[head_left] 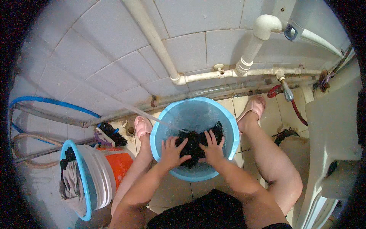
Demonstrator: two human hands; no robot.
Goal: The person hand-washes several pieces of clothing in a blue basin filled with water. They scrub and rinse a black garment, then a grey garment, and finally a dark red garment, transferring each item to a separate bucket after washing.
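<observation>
A round light-blue basin point(159, 120) stands on the floor between my feet, with water in it. Dark, wet cloth point(193, 147) lies bunched in the basin. My left hand point(173, 153) rests at the cloth's left side, its fingers spread. Across from it, my right hand point(213, 148) lies on the right part of the cloth, fingers also apart. Neither hand is closed on the cloth. A thin pale stream point(149, 116), apparently water, slants down from the upper left into the basin; its source cannot be made out.
To the left, a second blue basin point(88, 191) with grey cloth point(72, 185) sits by a white and orange bucket point(116, 166). A black-bristled brush point(114, 133) and blue hose point(57, 103) lie behind. White pipes point(206, 76) run along the tiled wall; a red hose point(299, 112) hangs right.
</observation>
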